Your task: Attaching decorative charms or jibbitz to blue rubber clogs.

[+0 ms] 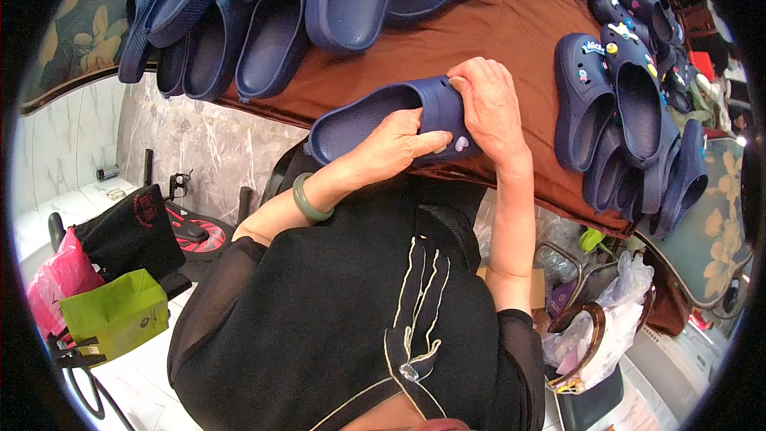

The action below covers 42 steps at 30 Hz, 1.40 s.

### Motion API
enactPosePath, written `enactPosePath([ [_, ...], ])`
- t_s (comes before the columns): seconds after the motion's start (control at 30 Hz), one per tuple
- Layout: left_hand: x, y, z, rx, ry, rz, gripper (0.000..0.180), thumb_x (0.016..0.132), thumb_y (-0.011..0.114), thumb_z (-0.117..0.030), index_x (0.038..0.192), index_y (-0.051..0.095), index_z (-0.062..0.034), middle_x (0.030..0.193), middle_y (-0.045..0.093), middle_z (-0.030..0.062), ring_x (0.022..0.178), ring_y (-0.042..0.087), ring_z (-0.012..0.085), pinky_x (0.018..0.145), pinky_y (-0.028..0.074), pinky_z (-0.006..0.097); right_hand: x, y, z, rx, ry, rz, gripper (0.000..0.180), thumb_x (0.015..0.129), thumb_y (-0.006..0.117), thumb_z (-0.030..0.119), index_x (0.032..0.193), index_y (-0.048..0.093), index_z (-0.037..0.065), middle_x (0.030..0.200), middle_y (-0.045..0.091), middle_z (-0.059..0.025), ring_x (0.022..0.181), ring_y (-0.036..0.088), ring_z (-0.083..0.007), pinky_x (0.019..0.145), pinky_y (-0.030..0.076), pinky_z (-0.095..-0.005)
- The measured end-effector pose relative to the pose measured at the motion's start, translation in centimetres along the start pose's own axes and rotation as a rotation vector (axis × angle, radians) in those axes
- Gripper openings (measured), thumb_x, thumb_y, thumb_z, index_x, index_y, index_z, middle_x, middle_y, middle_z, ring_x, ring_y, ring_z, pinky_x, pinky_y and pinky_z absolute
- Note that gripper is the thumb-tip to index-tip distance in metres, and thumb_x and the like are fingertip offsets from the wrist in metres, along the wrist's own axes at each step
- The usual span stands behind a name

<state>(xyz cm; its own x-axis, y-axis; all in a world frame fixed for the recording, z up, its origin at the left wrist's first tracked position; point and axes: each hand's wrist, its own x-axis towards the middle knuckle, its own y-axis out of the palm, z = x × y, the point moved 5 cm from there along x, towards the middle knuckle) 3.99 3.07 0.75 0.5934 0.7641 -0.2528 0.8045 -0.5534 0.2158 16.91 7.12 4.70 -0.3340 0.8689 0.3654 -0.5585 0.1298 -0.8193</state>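
Note:
A dark blue slip-on clog (351, 118) is held between my hands, its open heel to the left and its toe to the right. My left hand (390, 146) has its fingers tucked inside the foot opening, with the thumb lying over the upper. My right hand (492, 108) grips the toe from the far side, its thumb pressed on the upper and its other fingers curled. A small pale heart-shaped charm (461, 144) sits on the upper between my hands. What my fingers hold inside the clog, if anything, is hidden.
Plain blue clogs (275, 40) are piled at the far left of the brown cloth-covered table (523, 28). Clogs with charms (586, 104) are stacked at the right. A green bag (116, 313) stands at lower left, and a chair holding plastic bags (614, 319) at lower right.

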Motion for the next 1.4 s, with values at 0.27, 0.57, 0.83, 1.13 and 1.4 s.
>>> enactPosePath([
  [0.27,0.0,0.1,0.0,-0.044,0.032,-0.016,0.012,0.089,0.061,-0.015,0.091,0.061,-0.0035,0.080,0.056,-0.0034,0.073,0.049,0.0059,0.068,0.041,0.023,0.7,1.2,-0.2,-0.126,0.062,-0.085,0.014,0.090,0.054,0.017,0.081,0.055,0.007,0.077,0.055,-0.0089,0.080,0.054,-0.0288,0.073,0.042,-0.0418],
  [0.57,0.3,-0.4,0.6,0.002,0.091,-0.104,0.018,0.092,0.061,-0.023,0.087,0.060,-0.0052,0.080,0.057,-0.0027,0.076,0.051,0.0072,0.071,0.043,0.024,-3.3,-1.1,-3.2,1.147,0.492,-0.449,0.027,0.101,0.044,0.025,0.098,0.058,0.002,0.090,0.063,-0.0114,0.071,0.062,-0.0150,0.060,0.047,-0.0260],
  [0.83,1.9,0.0,0.0,-0.188,0.198,-0.230,0.017,0.092,0.060,-0.023,0.092,0.059,-0.0057,0.086,0.058,-0.0023,0.082,0.051,0.0079,0.078,0.042,0.025,-9.4,0.4,-3.5,1.746,0.711,-0.494,0.022,0.097,0.048,0.016,0.111,0.056,-0.001,0.096,0.059,-0.0082,0.073,0.054,-0.0138,0.060,0.042,-0.0234],
  [1.13,1.9,0.0,0.5,-0.338,0.245,-0.278,0.034,0.078,0.063,-0.003,0.111,0.055,-0.0015,0.101,0.062,0.0044,0.094,0.058,0.0137,0.086,0.046,0.029,-7.1,1.7,-1.3,0.381,0.798,-0.378,0.057,0.064,0.086,0.042,0.084,0.046,0.007,0.064,0.045,-0.0016,0.060,0.045,-0.0118,0.055,0.042,-0.0298],
  [1.4,1.9,-0.6,1.2,-0.391,0.147,-0.293,0.042,0.069,0.061,0.005,0.110,0.055,0.0007,0.099,0.064,0.0068,0.090,0.062,0.0170,0.082,0.049,0.029,-7.2,1.7,-0.9,0.172,0.700,-0.316,0.044,0.083,0.068,0.040,0.081,0.043,0.004,0.067,0.052,-0.0156,0.063,0.054,-0.0355,0.059,0.043,-0.0428],
])
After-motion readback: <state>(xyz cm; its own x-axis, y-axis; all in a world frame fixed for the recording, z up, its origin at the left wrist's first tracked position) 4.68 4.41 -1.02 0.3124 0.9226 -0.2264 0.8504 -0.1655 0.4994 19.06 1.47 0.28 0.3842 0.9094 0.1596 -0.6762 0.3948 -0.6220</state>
